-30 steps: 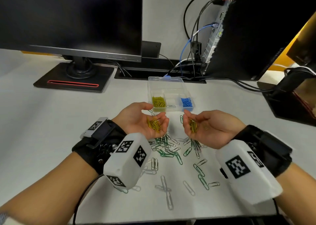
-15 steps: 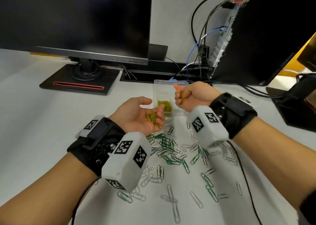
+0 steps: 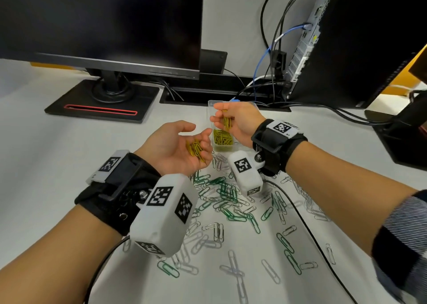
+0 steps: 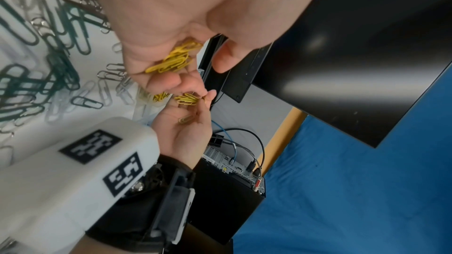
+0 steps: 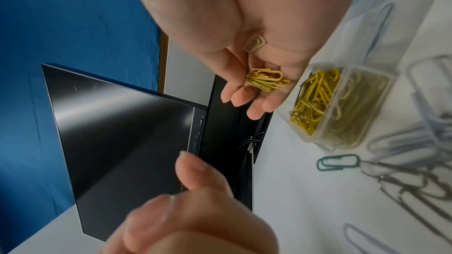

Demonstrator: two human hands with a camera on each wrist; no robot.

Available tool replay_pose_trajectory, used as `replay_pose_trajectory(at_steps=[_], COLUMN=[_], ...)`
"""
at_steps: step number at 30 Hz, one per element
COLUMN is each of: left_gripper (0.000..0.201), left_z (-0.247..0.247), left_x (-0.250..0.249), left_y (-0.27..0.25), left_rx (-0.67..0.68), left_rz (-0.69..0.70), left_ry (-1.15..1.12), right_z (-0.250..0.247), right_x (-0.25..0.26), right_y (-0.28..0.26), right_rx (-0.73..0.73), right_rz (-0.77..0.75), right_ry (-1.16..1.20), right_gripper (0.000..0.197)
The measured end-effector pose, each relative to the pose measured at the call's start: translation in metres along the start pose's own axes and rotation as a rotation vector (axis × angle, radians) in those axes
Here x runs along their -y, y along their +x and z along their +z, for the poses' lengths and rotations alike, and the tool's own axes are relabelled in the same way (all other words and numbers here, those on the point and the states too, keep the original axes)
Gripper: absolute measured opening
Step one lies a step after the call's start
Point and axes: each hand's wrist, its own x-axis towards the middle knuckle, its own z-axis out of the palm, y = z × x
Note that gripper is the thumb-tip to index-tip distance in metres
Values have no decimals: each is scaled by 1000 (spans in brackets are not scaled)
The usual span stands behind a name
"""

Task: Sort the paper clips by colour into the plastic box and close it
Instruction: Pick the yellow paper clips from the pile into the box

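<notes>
A white desk [image 3: 46,155] carries a dark monitor [image 3: 99,21] on a black stand with a red stripe [image 3: 101,105], a second dark screen [image 3: 369,38] to the right with a small computer [image 3: 305,38] fixed to its back, and black and blue cables [image 3: 268,56] running down into a slot in the desk. A blue wall [image 4: 367,190] shows in the wrist views.

The clear plastic box [image 3: 210,109] stands open on the desk, just beyond the hands; its near left compartment holds a heap of yellow clips [image 3: 222,137]. Green clips [image 3: 225,192] and silver clips [image 3: 213,231] lie scattered on the desk, near the box and closer to the person.

The left hand [image 3: 175,149] is palm up, fingers loosely cupped round a small bunch of yellow clips [image 3: 196,149]. The right hand [image 3: 238,121] hovers over the yellow compartment, fingers relaxed and tipped downward, with a few yellow clips [image 5: 267,80] lying on them and one clip [image 5: 255,42] in the palm.
</notes>
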Motion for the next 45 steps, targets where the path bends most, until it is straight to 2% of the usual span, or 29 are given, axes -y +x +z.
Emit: replay_pose_trajectory(at_steps=[7, 11, 15, 20, 26, 32, 40, 45], left_gripper=[25, 25, 25, 24, 25, 26, 26, 25], left_z=[0, -2, -1, -1, -1, -1, -3, -3], left_x=[0, -1, 0, 1, 1, -1, -2, -2], left_y=[0, 1, 1, 1, 2, 3, 4, 4], left_rx=[-1, -6, -9, -6, 4, 35, 47, 60], left_rz=[3, 12, 25, 33, 43, 34, 36, 39], left_ry=[9, 12, 3, 6, 15, 31, 51, 51], right_z=[6, 8, 11, 14, 12, 11, 11, 12], right_x=[3, 3, 5, 5, 3, 2, -2, -5], right_y=[-1, -2, -7, -8, -8, -5, 0, 3], right_rx=[-65, -95, -106, -129, -116, -104, -99, -98], right_rz=[-2, 14, 12, 18, 44, 16, -100, -106], right_ry=[69, 58, 56, 85, 71, 47, -40, -28], right_gripper=[11, 27, 20, 33, 30, 16, 22, 25])
